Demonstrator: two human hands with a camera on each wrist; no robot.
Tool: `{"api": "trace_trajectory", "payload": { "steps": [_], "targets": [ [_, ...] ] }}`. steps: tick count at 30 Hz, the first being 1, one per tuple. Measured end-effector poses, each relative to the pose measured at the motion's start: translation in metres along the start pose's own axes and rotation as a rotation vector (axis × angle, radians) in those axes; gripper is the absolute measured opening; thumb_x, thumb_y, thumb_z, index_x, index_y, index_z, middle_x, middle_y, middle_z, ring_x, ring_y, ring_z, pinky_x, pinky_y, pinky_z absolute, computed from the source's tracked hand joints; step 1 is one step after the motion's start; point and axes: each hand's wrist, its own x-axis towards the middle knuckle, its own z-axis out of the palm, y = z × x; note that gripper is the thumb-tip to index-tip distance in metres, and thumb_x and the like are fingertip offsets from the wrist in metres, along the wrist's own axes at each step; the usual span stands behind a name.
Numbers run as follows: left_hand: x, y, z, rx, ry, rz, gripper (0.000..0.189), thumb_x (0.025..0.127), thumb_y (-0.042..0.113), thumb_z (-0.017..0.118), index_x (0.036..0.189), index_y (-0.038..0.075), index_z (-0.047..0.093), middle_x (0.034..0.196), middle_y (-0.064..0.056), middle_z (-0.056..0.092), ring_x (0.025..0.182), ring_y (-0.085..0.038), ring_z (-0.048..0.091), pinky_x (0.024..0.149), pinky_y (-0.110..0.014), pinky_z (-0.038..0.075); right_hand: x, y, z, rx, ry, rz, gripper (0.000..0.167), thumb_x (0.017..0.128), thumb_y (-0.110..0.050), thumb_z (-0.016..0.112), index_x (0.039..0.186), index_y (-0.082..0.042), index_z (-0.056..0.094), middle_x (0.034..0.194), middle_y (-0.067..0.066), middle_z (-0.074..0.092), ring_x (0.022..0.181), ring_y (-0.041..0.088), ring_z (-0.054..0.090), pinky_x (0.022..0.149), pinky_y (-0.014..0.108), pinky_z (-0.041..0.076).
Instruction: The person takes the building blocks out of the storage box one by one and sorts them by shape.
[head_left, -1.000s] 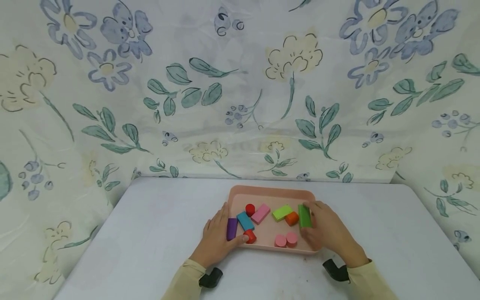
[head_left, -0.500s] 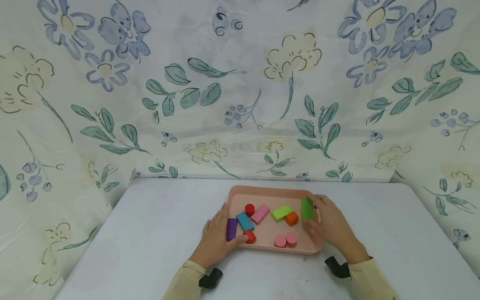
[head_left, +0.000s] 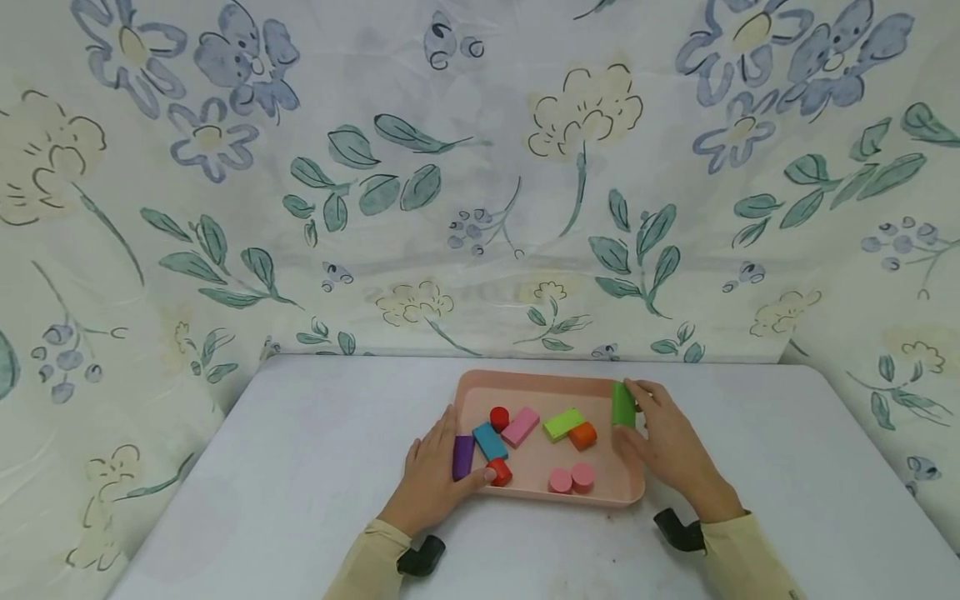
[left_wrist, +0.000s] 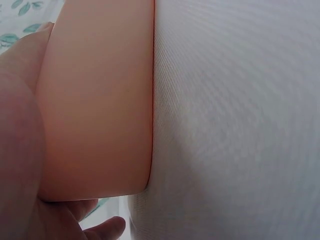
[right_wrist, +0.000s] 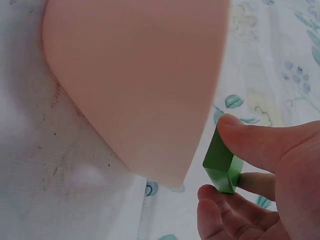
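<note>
In the head view a shallow pink tray (head_left: 528, 462) sits on the table with several coloured blocks in it. My left hand (head_left: 429, 485) holds the tray at its front left corner, fingers along the outer side and thumb over the rim by a red cylinder (head_left: 498, 472). A purple block (head_left: 463, 457) lies beside those fingers. Over the tray's right edge my right hand (head_left: 675, 446) pinches a green rectangular block (head_left: 623, 405). The right wrist view shows that green block (right_wrist: 220, 152) between thumb and fingers, outside the tray wall (right_wrist: 135, 80).
Inside the tray are a blue block (head_left: 491, 442), another red cylinder (head_left: 499, 418), a pink block (head_left: 521, 427), a lime block (head_left: 563, 424), an orange cylinder (head_left: 582, 436) and two pink cylinders (head_left: 560, 480). The white table (head_left: 315, 450) meets a flowered cloth (head_left: 480, 317) behind.
My right hand has carried the green block from inside the tray's right side up and rightward to its edge. The left hand and the tray stay where they were.
</note>
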Motion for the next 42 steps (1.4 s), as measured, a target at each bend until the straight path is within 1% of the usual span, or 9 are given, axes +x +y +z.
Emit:
{"api": "trace_trajectory", "payload": {
  "steps": [10,15,24,33,39,42],
  "targets": [
    [0.000,0.000,0.000,-0.008,-0.003,-0.016,0.107,0.087,0.062,0.066,0.160,0.003,0.015,0.163,-0.018,0.027,0.149,-0.039,0.025,0.117,-0.067,0.010,0.001,0.006,-0.003,-0.024,0.005,0.028,0.072,0.092,-0.016,0.074,0.149,0.007,0.038,0.145,0.030,0.038,0.117,0.043,0.056,0.097,0.055,0.049],
    [0.000,0.000,0.000,-0.010,-0.007,-0.020,0.107,0.087,0.062,0.066,0.161,0.003,0.015,0.162,-0.018,0.028,0.149,-0.039,0.025,0.117,-0.067,0.010,0.001,0.011,-0.005,-0.029,0.007,0.025,0.072,0.092,-0.015,0.074,0.149,0.008,0.037,0.145,0.031,0.038,0.118,0.044,0.056,0.097,0.056,0.048],
    [0.001,0.001,0.000,-0.015,-0.010,-0.023,0.107,0.087,0.062,0.066,0.161,0.003,0.015,0.162,-0.018,0.028,0.149,-0.039,0.025,0.117,-0.068,0.009,0.003,0.018,-0.007,-0.065,-0.012,0.037,0.071,0.095,-0.014,0.070,0.150,0.011,0.033,0.146,0.034,0.034,0.119,0.046,0.055,0.098,0.056,0.047],
    [-0.001,0.001,-0.001,-0.016,-0.012,-0.023,0.107,0.087,0.061,0.067,0.160,0.003,0.015,0.161,-0.019,0.029,0.148,-0.039,0.026,0.117,-0.068,0.009,0.002,0.024,-0.004,-0.082,0.000,0.018,0.065,0.094,-0.007,0.069,0.147,0.012,0.036,0.146,0.036,0.034,0.119,0.048,0.055,0.096,0.058,0.048],
    [-0.001,0.002,-0.001,-0.030,-0.015,-0.026,0.107,0.087,0.061,0.067,0.161,0.003,0.015,0.162,-0.019,0.028,0.148,-0.039,0.026,0.117,-0.068,0.009,0.003,0.028,-0.003,-0.093,-0.014,0.040,0.066,0.094,-0.008,0.070,0.147,0.012,0.036,0.145,0.036,0.035,0.121,0.049,0.054,0.098,0.059,0.047],
    [-0.001,0.002,-0.001,-0.031,-0.012,-0.023,0.107,0.087,0.061,0.067,0.161,0.003,0.014,0.161,-0.019,0.029,0.148,-0.039,0.026,0.117,-0.068,0.009,0.003,0.030,-0.003,-0.090,-0.013,0.035,0.066,0.094,-0.008,0.071,0.146,0.012,0.037,0.145,0.036,0.036,0.120,0.048,0.054,0.098,0.059,0.047]
  ]
}}
